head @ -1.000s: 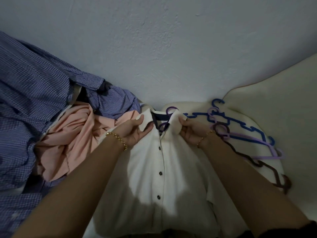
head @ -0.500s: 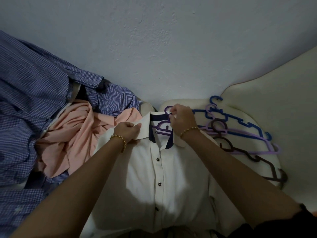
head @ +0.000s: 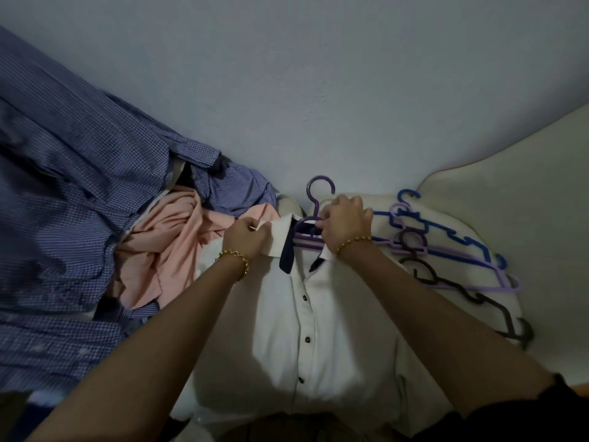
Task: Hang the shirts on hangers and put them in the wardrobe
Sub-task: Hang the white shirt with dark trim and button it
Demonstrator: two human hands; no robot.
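Observation:
A white shirt [head: 318,314] with dark buttons and a navy inner collar lies front-up before me. A purple hanger [head: 314,202] sits inside its neck, with the hook sticking out above the collar. My left hand [head: 247,236] pinches the left collar flap. My right hand [head: 345,223] grips the hanger's neck at the right side of the collar.
A peach shirt [head: 165,247] and blue checked shirts [head: 70,218] are piled on the left. Spare hangers, blue [head: 446,231], lilac [head: 462,263] and dark brown [head: 471,295], lie on the cream cushion [head: 526,218] to the right. A pale wall [head: 318,90] is behind.
The collar has been spread open. My right hand has drawn the hanger up, so its hook now stands clear above the collar. My left hand has shifted to the left collar flap.

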